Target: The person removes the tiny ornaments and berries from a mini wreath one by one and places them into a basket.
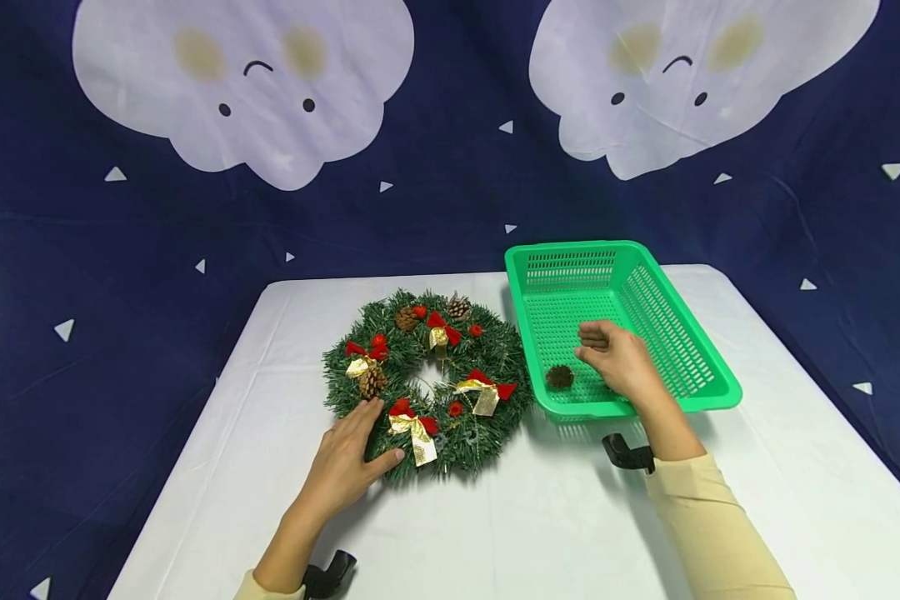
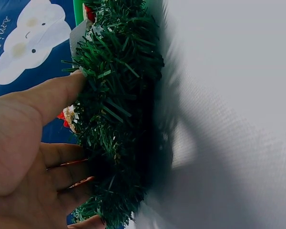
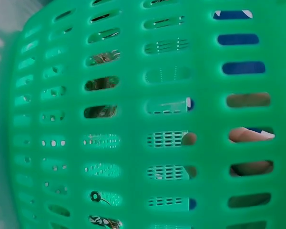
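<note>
A round green artificial wreath (image 1: 510,350) lies on the white table, decorated with red and gold bows, red berries and pine cones. My left hand (image 1: 348,458) rests at its near left edge, with the thumb apart from the fingers. Seen from the left wrist, the thumb (image 2: 62,95) and fingertips touch the green needles. My right hand (image 1: 618,358) hovers over the near part of a green plastic basket (image 1: 686,333), its fingers loosely bent and nothing visible in them. Left of that hand, a brown pine cone (image 1: 559,377) lies on the basket floor.
The basket stands right beside the wreath, their edges close together. A white cloth covers the table (image 1: 532,517). Behind it hangs a dark blue curtain (image 1: 457,208) with cloud shapes. Through the basket's slotted wall (image 3: 133,95), the right wrist view catches parts of the pine cone and hand.
</note>
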